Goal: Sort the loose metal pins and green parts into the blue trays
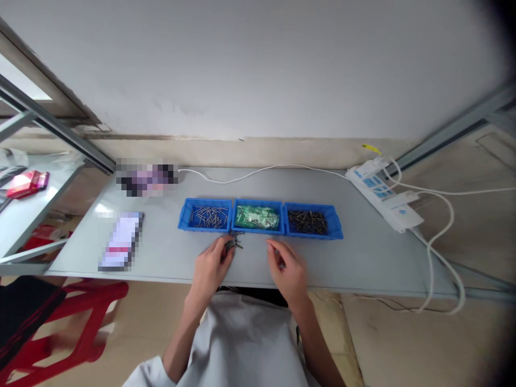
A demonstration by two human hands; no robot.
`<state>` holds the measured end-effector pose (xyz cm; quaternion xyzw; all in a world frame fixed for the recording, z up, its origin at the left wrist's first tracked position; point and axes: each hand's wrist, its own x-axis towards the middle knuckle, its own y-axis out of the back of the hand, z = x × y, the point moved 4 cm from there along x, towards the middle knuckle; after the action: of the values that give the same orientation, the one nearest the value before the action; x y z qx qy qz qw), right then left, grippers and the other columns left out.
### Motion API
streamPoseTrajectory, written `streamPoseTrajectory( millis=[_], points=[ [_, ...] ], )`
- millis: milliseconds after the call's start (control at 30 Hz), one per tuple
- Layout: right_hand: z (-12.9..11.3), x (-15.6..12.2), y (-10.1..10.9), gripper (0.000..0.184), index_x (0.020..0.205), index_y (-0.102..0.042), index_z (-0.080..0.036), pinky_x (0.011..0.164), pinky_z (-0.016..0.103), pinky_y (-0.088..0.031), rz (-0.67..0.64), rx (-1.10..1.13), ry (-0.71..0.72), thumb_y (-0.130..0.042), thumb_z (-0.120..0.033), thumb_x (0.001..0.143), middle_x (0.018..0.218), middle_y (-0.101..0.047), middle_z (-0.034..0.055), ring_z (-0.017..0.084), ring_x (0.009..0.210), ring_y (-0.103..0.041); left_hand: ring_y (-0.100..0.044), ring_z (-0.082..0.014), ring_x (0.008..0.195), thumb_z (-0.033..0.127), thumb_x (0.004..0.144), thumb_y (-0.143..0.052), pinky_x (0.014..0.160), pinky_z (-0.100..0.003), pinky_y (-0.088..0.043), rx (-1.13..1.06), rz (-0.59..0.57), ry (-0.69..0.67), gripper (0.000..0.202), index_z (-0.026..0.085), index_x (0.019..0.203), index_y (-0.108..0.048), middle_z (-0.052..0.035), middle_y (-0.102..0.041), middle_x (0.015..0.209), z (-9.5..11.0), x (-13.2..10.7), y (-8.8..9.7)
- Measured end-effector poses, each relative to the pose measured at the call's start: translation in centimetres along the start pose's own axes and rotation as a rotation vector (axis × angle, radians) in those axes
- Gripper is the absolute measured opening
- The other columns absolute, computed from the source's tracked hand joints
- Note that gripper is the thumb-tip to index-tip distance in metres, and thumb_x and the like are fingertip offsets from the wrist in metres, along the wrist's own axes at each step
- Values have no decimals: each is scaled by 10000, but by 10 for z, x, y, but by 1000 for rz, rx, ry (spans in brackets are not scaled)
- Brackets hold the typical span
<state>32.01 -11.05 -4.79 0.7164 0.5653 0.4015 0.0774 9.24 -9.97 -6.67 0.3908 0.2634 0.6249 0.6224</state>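
Three blue bins stand side by side before me. The left bin [205, 215] holds thin silvery metal pins or screws [212, 216], and the right bin [334, 221] holds dark screws [308, 221]. Green-and-clear small packets [258, 216] lie in the middle bin [258, 203]. My left hand [212, 264] is closed around several dark screws [234, 242] that stick out past its fingertips, just below the left and middle bins. My right hand [288, 269] is over the table below the middle and right bins, fingers curled with thumb and forefinger together; what they hold, if anything, cannot be made out.
The grey table [161, 258] meets a wall behind. Two blurred-out items, one phone-like [123, 239], lie at the left. A white power strip [382, 193] with looping cables [447, 215] sits at the right. A red stool [88, 317] stands at lower left.
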Motion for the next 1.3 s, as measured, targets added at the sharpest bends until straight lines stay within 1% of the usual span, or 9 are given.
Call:
streamPoseTrajectory(
  millis=[300,500,633,733,833,967,1100,1233,1300],
  points=[
    [-12,-1,-32,221,1142,-780,-240,685,272,-556,-180,49,74,-567,-196,1104,907,-783,38,153,649,-688,-676,-167,659,311,1079,-607,636,-268,-455,-51,34,16,117,250,1067,-707,-13,-759,917,-2,-3,1],
    [-13,-2,-32,227,1184,-781,-234,707,277,-583,-187,69,98,-575,-188,1103,932,-800,49,170,724,-743,-707,-166,717,333,1119,-570,704,-274,-521,-81,84,-31,171,256,1106,-722,-22,-746,972,0,-9,6],
    [-19,-5,-30,258,1292,-768,-268,819,294,-616,-194,110,160,-608,-193,1103,1059,-821,61,192,876,-790,-753,-199,923,295,1110,-597,799,-284,-551,-109,94,-136,133,256,1100,-724,-60,-745,1102,16,-12,6],
    [-20,-6,-26,232,1201,-795,-269,845,313,-614,-166,133,168,-608,-173,1102,1049,-825,59,201,889,-790,-736,-214,939,232,1084,-616,839,-306,-546,-133,63,-183,106,250,1057,-718,-49,-765,1043,29,-9,3],
    [-15,-5,-23,212,1129,-805,-262,827,315,-608,-153,151,132,-619,-167,1091,1027,-823,57,194,833,-775,-660,-179,744,196,1038,-641,726,-287,-503,-222,37,-139,99,243,995,-717,-15,-746,904,36,-6,-1],
    [-9,-6,-23,167,1076,-798,-262,737,286,-597,-150,218,64,-647,-192,1069,986,-811,41,161,713,-723,-527,-124,585,200,965,-700,609,-249,-424,-509,26,34,37,225,971,-727,15,-699,812,35,-4,-8],
    [-5,-11,-29,109,1031,-775,-238,603,258,-553,-91,289,-73,-668,-234,1055,872,-778,24,139,606,-647,-525,-124,571,314,997,-718,566,-224,-419,-655,21,82,110,205,996,-722,35,-623,696,34,-1,-17],
    [-1,-14,-33,113,991,-789,-227,572,246,-543,-64,352,-197,-696,-276,1033,728,-733,-5,146,584,-639,-550,-129,620,361,1004,-730,600,-231,-461,-737,31,62,171,193,974,-720,-2,-670,774,32,4,-24],
    [0,-14,-33,128,998,-814,-230,594,250,-562,-84,389,-228,-707,-296,1022,792,-781,15,154,620,-673,-577,-135,680,355,1002,-744,646,-240,-480,-751,46,44,171,196,940,-726,-27,-693,861,32,5,-25]
  ],
)
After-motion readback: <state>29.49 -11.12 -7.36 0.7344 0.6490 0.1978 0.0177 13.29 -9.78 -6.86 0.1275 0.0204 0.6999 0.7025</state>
